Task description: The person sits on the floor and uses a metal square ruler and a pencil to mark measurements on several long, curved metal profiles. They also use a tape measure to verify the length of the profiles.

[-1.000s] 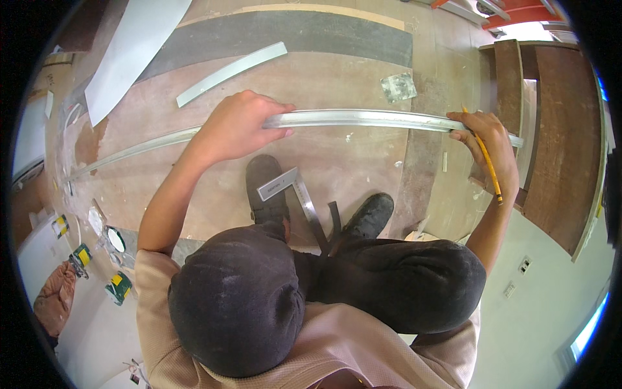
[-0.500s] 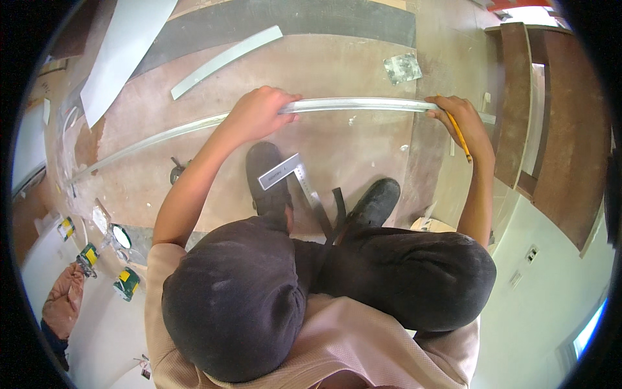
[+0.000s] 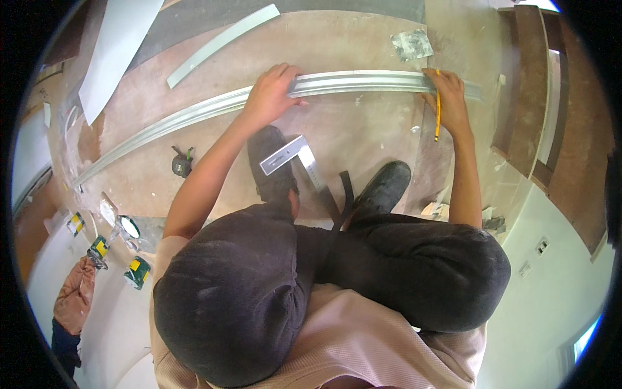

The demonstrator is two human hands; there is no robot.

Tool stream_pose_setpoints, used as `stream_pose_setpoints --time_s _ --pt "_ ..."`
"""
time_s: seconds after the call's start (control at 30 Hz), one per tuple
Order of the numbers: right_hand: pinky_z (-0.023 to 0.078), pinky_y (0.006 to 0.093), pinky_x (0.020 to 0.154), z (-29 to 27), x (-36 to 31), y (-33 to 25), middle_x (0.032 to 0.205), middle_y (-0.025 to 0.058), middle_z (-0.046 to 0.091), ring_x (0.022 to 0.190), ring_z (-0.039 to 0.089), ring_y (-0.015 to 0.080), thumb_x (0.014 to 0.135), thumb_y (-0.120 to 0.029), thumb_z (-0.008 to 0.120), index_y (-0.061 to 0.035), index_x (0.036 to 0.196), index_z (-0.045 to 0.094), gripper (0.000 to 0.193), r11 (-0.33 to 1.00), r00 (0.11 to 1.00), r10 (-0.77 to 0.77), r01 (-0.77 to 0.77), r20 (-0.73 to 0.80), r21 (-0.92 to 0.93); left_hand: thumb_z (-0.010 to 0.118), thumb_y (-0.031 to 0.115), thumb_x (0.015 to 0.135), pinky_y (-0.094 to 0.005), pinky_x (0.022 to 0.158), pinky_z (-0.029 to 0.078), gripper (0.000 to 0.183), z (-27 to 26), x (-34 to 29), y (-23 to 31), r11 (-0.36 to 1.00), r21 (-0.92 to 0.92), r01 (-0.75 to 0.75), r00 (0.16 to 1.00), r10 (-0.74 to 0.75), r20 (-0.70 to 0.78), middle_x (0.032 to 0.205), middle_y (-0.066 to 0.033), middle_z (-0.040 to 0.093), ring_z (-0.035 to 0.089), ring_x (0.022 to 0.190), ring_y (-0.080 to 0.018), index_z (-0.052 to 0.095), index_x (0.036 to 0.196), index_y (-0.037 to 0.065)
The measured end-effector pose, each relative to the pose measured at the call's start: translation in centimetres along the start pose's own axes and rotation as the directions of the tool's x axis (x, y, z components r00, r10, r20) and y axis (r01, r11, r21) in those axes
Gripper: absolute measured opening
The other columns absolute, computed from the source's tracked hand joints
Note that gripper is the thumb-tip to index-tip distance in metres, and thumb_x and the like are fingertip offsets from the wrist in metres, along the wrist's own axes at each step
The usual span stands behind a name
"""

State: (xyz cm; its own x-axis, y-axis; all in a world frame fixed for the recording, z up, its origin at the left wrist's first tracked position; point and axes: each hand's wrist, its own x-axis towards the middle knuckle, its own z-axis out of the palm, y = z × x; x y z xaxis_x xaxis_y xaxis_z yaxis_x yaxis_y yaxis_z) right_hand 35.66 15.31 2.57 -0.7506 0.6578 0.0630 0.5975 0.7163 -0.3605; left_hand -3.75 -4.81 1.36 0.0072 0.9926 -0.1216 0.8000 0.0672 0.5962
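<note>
A long silvery metal profile (image 3: 363,82) with lengthwise ridges stretches from the far left floor across in front of me to the right. My left hand (image 3: 275,94) is closed on it near the middle, thumb on the near edge. Toward its right end my right hand (image 3: 447,91) grips the same profile, fingers on the far edge and thumb on the near one. A yellow pencil (image 3: 438,117) sticks out between the right hand's fingers. Over my left shoe lies a try square (image 3: 283,155) with a silver stock, its blade running back between my feet.
A tape measure (image 3: 182,162) lies on the floor beside my left forearm. Farther off are a pale strip (image 3: 223,44), a white sheet (image 3: 116,58) and a dusty square piece (image 3: 412,45). Brown boards (image 3: 528,84) stand at the right; green-and-yellow boxes (image 3: 137,272) sit lower left.
The profile has rolled in my hands, so its wider ridged face now shows. Both hands sit a little farther forward in view, and the pencil hangs more upright.
</note>
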Motion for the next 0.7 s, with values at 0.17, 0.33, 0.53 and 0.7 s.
stream_pose_setpoints --time_s 0.17,0.33,0.53,0.7 --pt "0.044 0.0491 0.112 3.0 -0.1 1.1 0.129 0.0135 0.074 0.122 0.062 0.0378 0.08 -0.019 0.089 -0.0105 0.135 0.07 0.059 1.0 0.998 0.01 -0.009 -0.057 0.02 0.094 0.023 0.072 -0.0478 0.106 0.046 0.067 2.7 0.0 -1.0 0.993 0.118 0.026 0.999 -0.023 -0.026 0.123 -0.0111 0.066 0.061 0.123 -0.0333 0.065 0.13 0.008" --pt "0.045 0.0487 0.111 5.6 -1.2 2.7 0.129 0.0119 0.074 0.123 0.062 0.0376 0.08 -0.022 0.09 -0.0117 0.132 0.072 0.056 0.998 0.997 0.036 -0.033 -0.067 0.053 0.09 0.028 0.079 -0.0484 0.106 0.047 0.062 3.4 -0.8 -0.9 0.991 0.118 -0.059 0.992 0.071 -0.101 0.126 -0.014 0.064 0.059 0.125 -0.0369 0.065 0.13 0.005" --pt "0.046 0.0467 0.112 6.0 -1.5 3.0 0.129 0.0104 0.075 0.127 0.062 0.035 0.084 -0.028 0.087 -0.0135 0.135 0.071 0.056 0.999 0.996 -0.016 0.019 -0.092 0.035 0.083 0.039 0.09 -0.051 0.105 0.049 0.055 3.3 -7.2 3.7 0.986 0.161 0.03 0.982 -0.059 0.178 0.126 -0.0174 0.063 0.06 0.122 -0.0392 0.067 0.13 0.005" --pt "0.046 0.048 0.113 6.6 -1.9 3.7 0.131 0.0108 0.073 0.13 0.061 0.0339 0.093 -0.03 0.078 -0.0125 0.142 0.066 0.054 0.982 0.986 -0.141 0.128 -0.086 -0.141 0.088 0.031 0.085 -0.0482 0.102 0.051 0.058 4.1 -10.2 5.1 0.977 0.194 0.091 0.933 -0.152 0.325 0.121 -0.0194 0.065 0.064 0.116 -0.0389 0.065 0.132 0.006"
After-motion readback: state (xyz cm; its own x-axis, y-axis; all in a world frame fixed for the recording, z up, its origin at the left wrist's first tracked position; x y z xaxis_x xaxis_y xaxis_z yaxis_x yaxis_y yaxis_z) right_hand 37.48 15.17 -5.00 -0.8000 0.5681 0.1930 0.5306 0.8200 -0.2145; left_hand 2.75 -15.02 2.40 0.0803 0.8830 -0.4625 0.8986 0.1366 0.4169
